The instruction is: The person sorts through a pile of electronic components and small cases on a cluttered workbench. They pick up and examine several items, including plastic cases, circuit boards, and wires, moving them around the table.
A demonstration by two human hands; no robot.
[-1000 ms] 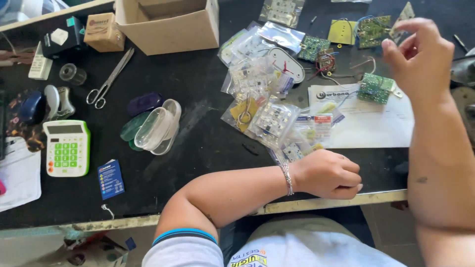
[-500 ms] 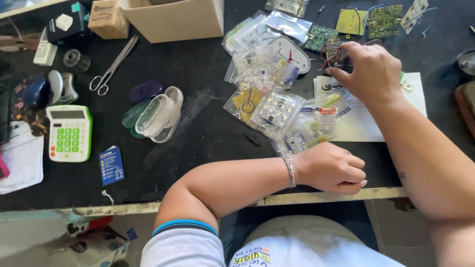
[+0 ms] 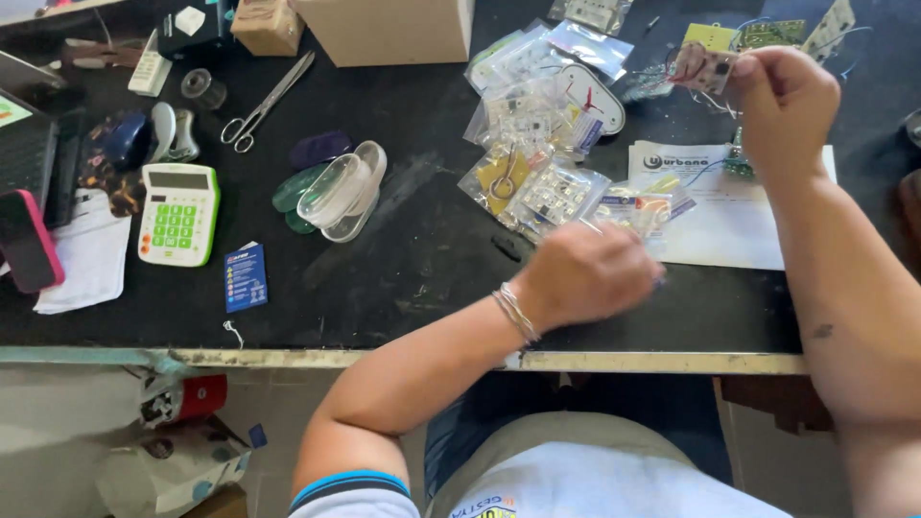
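Hands first: the right hand is raised over the far side of the table, its fingers pinched on a small circuit board with thin wires trailing from it. The left hand is curled into a loose fist near the front edge, a bracelet on its wrist; it is blurred, so whether it grips anything I cannot tell, though a bit of something blue seems to show at its fingertips.

Just beyond the left hand lies a heap of clear bags holding small electronic parts, spread toward the middle of the table. Right of the heap, under the right forearm, a white paper sheet lies flat, with a small green board resting on it. More green boards sit at the far edge, behind the held one.

Left of the bags are two clear plastic shells lying over dark green and purple pieces. Scissors lie farther back, near a cardboard box. A small blue card lies near the front edge, and a white-and-green calculator is beside it to the left. A pink phone sits at the far left on white paper.
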